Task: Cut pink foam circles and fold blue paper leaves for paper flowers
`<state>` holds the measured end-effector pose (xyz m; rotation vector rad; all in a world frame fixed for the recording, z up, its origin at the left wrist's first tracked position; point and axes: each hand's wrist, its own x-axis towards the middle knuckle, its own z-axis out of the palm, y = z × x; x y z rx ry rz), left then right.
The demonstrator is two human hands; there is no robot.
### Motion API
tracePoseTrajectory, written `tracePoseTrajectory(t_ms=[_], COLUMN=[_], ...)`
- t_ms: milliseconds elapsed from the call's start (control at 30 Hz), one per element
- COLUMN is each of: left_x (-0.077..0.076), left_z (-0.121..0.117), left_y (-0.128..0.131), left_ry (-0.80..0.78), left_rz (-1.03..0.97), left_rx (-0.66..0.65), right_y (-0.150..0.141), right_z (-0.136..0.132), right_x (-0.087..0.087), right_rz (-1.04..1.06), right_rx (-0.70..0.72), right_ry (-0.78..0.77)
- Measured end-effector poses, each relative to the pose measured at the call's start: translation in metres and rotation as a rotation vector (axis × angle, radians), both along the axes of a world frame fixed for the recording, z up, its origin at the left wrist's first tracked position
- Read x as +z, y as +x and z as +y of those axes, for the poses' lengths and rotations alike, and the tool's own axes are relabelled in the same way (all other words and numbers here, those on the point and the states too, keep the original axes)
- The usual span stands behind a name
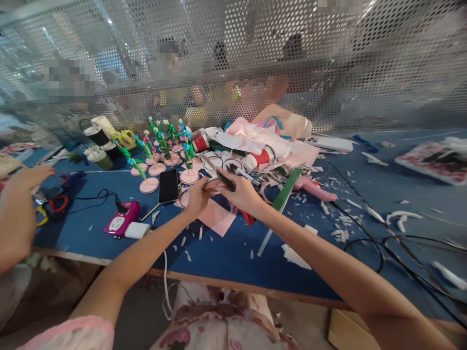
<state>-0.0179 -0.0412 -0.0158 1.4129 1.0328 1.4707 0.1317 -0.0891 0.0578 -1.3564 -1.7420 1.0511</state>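
My left hand has its fingers closed on the edge of a small pink disc over the middle of the table. My right hand is wrapped round a black-handled tool, whose pale, blade-like end points up and left above the disc. Whether it is a knife or scissors I cannot tell. Beneath both hands lies a sheet of pink paper. Something red shows just below my right hand, partly hidden. Round wire rings lie just beyond my fingers.
Several green artificial plants on pink round bases stand back left, near a phone and a magenta power strip. Right are a green ruler, a pink glue gun, scraps and cables. Another person's arm reaches in at left.
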Motion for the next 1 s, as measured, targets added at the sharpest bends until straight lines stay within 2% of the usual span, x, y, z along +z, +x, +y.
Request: tracePoseTrajectory(t_ms=[100, 167, 267, 333, 500, 633, 767, 1000], left_x=[0.004, 0.008, 0.013, 0.015, 0.015, 0.013, 0.013, 0.015], left_z=[0.003, 0.006, 0.010, 0.010, 0.008, 0.009, 0.011, 0.010], left_y=[-0.005, -0.012, -0.021, -0.022, -0.018, -0.018, -0.019, -0.018], left_ry=[0.032, 0.084, 0.179, 0.200, 0.107, 0.053, 0.067, 0.088], left_rz=[0.082, 0.191, 0.240, 0.199, 0.047, -0.021, 0.006, 0.039], left_rx=[0.065, 0.154, 0.218, 0.192, 0.066, 0.105, 0.177, 0.130], right_y=[0.001, 0.002, 0.002, 0.001, -0.001, -0.001, 0.000, 0.000], right_z=[0.003, 0.005, 0.006, 0.005, 0.003, 0.003, 0.001, 0.001], right_x=[-0.001, -0.001, -0.002, -0.003, -0.003, -0.001, 0.000, 0.001], right_rz=[0.033, 0.052, 0.051, 0.047, 0.054, 0.045, 0.047, 0.054], right_rx=[-0.033, -0.057, -0.059, -0.035, -0.012, -0.009, 0.003, -0.010], right_ry=[0.007, -0.010, -0.009, 0.005, -0.022, 0.012, 0.039, 0.007])
